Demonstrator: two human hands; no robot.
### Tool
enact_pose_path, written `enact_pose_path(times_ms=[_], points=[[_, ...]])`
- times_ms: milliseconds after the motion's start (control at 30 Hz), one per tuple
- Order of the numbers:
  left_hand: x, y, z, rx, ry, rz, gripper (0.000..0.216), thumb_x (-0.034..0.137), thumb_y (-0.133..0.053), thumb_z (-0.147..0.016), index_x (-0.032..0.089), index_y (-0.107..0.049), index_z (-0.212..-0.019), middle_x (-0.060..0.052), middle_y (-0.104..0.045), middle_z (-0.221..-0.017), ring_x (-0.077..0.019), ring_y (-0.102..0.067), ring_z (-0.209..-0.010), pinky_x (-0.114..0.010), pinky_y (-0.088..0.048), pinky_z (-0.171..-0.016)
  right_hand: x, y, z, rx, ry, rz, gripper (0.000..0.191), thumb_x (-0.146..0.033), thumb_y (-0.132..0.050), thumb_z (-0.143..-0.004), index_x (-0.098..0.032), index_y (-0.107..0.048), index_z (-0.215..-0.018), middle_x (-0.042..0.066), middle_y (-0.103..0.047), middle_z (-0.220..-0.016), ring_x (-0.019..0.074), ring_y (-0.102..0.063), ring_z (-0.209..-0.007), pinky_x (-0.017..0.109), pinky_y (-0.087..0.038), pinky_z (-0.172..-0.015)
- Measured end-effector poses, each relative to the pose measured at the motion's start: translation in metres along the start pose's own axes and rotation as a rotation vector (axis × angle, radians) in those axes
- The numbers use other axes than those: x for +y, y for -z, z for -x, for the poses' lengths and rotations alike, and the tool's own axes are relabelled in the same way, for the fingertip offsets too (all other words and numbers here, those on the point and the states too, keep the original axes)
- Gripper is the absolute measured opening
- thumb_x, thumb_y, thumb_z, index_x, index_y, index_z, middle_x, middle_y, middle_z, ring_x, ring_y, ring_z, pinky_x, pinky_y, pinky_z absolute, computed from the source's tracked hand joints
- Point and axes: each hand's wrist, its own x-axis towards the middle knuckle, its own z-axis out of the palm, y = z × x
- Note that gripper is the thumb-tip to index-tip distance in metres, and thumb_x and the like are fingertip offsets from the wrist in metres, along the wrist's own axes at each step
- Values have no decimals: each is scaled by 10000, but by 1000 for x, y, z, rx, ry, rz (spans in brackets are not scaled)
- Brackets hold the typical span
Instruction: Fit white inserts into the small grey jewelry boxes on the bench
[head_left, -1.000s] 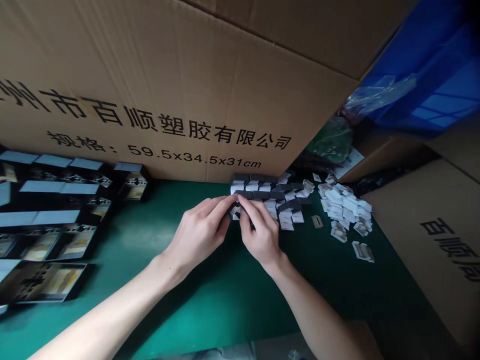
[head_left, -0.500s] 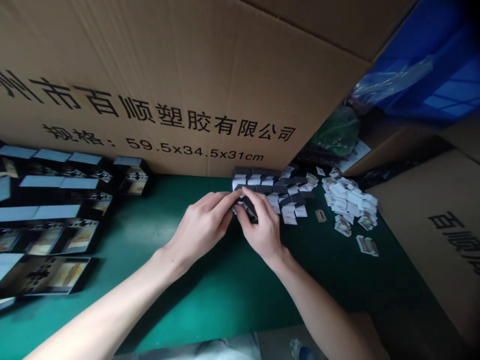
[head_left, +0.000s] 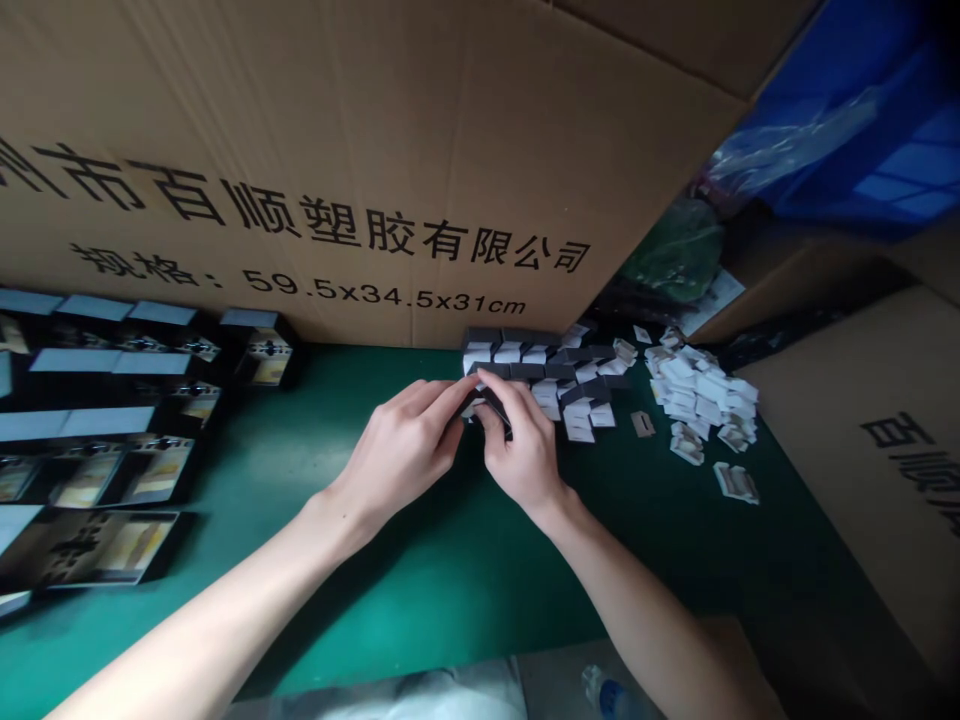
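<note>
My left hand [head_left: 409, 435] and my right hand [head_left: 525, 450] meet near the middle of the view, fingertips almost touching. Between them they grip a small dark box-like piece [head_left: 496, 406], mostly hidden by the fingers. A pale bit shows at its left side by my thumbs. Just behind and right of my hands, rows of small dark grey pieces with white parts [head_left: 527, 372] stand close together. Farther right lies a heap of loose white plastic parts [head_left: 701, 395].
Several black open cases [head_left: 154, 540] stand in rows at the left of the green table [head_left: 337, 600]. A large cardboard box [head_left: 337, 120] walls off the back. Another carton [head_left: 847, 400] borders the right, below a blue bin [head_left: 847, 190]. A bottle [head_left: 607, 693] shows below the front edge.
Both hands keep their hold on the dark piece. My right thumb has shifted slightly up, and less of the piece shows. The view has moved a little.
</note>
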Motion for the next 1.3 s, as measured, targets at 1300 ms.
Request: enact_pose_path(times_ms=[1300], points=[[0,-3,3,44,22,65,383,132,-488,-970,143,-648,-1318,-128,-767,-1219,-260,-783,-995,-334,-662,-787,-2,3,1,25,89,78,440,-55,-453,-977,-209,-597,-1364,102,-744,-1115,212,-735,-1032,355,-638,-905]])
